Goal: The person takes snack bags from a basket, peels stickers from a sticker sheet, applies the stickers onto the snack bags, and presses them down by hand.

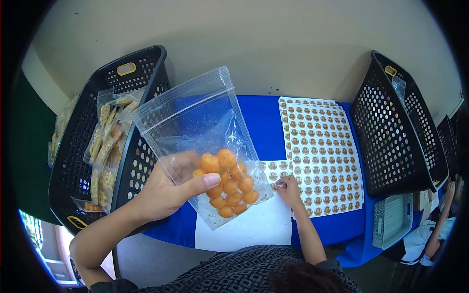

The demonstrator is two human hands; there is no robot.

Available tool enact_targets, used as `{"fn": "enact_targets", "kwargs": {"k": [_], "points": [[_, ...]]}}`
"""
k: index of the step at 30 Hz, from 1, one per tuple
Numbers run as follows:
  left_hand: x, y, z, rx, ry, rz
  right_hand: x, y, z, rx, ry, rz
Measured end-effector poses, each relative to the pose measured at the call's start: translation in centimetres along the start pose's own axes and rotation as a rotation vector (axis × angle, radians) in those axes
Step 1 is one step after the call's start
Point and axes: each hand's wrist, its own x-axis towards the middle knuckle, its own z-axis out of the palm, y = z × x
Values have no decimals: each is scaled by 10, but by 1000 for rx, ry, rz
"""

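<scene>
Glossy clear pouch (195,127) of round orange balls (speckled) in left hand's (181,183) pinch, right hand (289,190) at round stickers (273,171).

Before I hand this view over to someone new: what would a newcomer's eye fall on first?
Probably the clear zip bag of round orange pieces, held tilted by the left hand near the middle. Next, perhaps, the sheets of round brown stickers on the blue cloth, right of centre, and the big dark basket at far left, holding other filled bags.
</scene>
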Motion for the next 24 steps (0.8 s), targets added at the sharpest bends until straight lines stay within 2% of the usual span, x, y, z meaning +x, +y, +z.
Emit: {"fn": "enact_targets", "kwargs": {"k": [8, 10, 14, 17, 19, 20, 22, 24], "points": [[0, 0, 1, 1, 4, 9, 0, 4, 6, 29, -32, 56], [0, 1, 0, 12, -8, -5, -3, 7, 11, -4, 13, -50], [0, 0, 0, 3, -15, 0, -7, 9, 13, -70, 10, -122], [1, 0, 0, 6, -11, 6, -9, 15, 12, 56, -47, -146], [1, 0, 0, 2, -19, 12, -13, 14, 9, 248, -164, 26], [1, -1, 0, 3, -18, 12, -13, 2, 2, 248, -165, 24], [1, -2, -1, -22, -34, 10, -13, -25, -17, 536, -367, 262], [1, -1, 0, -7, -35, -6, -13, -44, -27, 627, -332, 211]]}}
